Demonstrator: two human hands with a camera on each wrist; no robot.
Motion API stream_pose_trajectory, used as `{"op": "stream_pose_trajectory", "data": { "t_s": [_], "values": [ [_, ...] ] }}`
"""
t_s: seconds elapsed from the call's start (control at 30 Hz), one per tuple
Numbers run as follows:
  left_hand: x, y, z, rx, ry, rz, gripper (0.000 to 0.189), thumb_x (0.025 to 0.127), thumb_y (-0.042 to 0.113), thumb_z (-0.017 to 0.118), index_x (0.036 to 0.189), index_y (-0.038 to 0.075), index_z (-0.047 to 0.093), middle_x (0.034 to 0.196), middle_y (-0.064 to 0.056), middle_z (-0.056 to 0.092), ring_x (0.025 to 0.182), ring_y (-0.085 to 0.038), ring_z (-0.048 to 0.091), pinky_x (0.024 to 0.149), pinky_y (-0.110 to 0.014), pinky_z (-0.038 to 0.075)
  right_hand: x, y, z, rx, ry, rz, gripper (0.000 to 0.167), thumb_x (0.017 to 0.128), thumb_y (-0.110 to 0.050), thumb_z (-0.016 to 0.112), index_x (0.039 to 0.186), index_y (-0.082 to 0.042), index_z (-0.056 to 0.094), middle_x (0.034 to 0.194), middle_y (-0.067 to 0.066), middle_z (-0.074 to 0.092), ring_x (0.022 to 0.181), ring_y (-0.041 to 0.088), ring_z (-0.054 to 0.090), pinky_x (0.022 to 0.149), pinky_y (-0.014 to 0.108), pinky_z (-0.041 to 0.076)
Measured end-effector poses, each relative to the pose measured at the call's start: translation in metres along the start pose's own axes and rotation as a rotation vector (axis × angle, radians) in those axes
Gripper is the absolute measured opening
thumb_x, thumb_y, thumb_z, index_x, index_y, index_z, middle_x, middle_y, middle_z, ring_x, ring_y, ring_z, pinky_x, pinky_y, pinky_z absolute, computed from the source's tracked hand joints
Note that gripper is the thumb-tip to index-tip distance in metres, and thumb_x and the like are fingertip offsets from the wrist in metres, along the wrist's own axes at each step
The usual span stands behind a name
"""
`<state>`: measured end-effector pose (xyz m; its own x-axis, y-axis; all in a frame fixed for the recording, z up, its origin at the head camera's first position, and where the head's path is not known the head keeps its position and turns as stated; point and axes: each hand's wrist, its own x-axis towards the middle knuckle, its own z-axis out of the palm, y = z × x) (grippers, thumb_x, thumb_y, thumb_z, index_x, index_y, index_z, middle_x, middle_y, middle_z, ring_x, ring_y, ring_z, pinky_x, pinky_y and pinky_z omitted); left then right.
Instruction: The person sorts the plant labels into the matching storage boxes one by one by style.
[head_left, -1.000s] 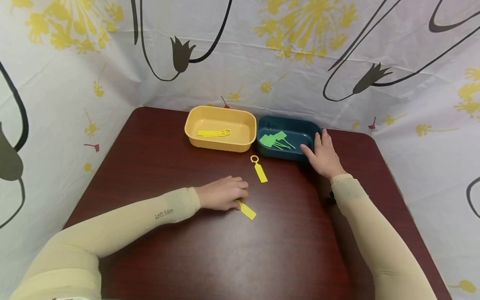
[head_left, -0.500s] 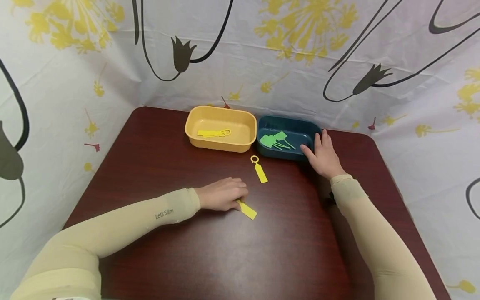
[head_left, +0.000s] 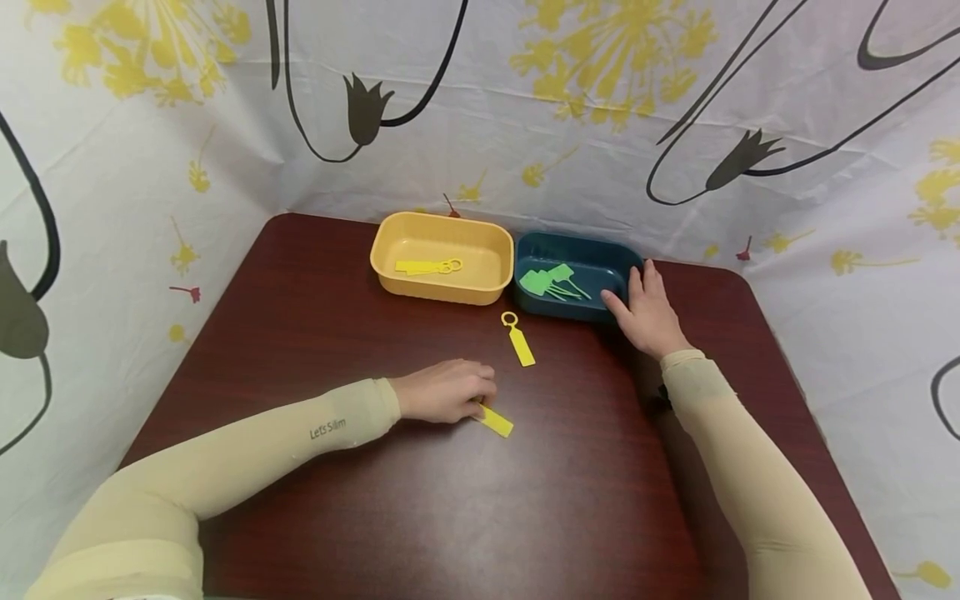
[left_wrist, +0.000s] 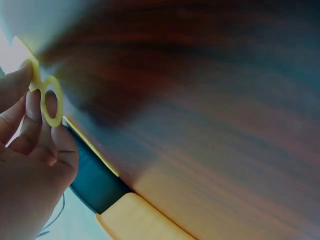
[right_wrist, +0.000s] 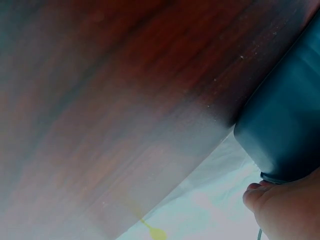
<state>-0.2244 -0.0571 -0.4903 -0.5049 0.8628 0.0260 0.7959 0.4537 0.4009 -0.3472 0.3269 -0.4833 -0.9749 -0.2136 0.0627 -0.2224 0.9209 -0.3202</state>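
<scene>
Near the middle of the table, my left hand pinches a yellow tag between thumb and fingers, its flat end pointing away to the right. The left wrist view shows the tag's ring end beside the fingers. My right hand rests on the right end of a dark teal bin, fingers spread over the rim and thumb at the front edge. Several green tags lie in that bin. A second yellow tag with a ring lies flat on the table in front of the bins.
Left of the teal bin stands a yellow bin with a few yellow tags inside. Both bins sit at the back of the dark wooden table, against a flower-patterned cloth that hangs around the table.
The left hand has shifted only slightly, its fingers moving a little on the yellow tag. The right hand and both bins have stayed put.
</scene>
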Motion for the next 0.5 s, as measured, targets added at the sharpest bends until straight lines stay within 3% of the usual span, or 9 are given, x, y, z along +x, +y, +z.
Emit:
{"op": "stream_pose_trajectory", "data": {
  "t_s": [0.17,0.5],
  "values": [
    [0.002,0.002,-0.005,-0.057,0.031,-0.018,0.008,0.093,0.016,0.076,0.089,0.018,0.069,0.084,0.009,0.051,0.075,-0.008,0.052,0.069,-0.024,0.046,0.0,0.0,0.0,-0.001,0.001,0.002,0.095,0.101,-0.068,0.028,0.159,0.003,0.004,0.165,0.018,-0.017,0.152,0.036,-0.012,0.114,0.065,0.016],
    [0.01,0.001,-0.023,-0.081,0.142,-0.081,0.006,0.092,0.02,0.076,0.093,0.022,0.07,0.086,0.013,0.057,0.08,-0.007,0.053,0.077,-0.027,0.047,0.0,0.0,0.0,-0.003,0.002,0.002,0.095,0.101,-0.068,0.028,0.159,0.004,0.005,0.165,0.016,-0.018,0.152,0.037,-0.011,0.113,0.066,0.017]
  ]
}}
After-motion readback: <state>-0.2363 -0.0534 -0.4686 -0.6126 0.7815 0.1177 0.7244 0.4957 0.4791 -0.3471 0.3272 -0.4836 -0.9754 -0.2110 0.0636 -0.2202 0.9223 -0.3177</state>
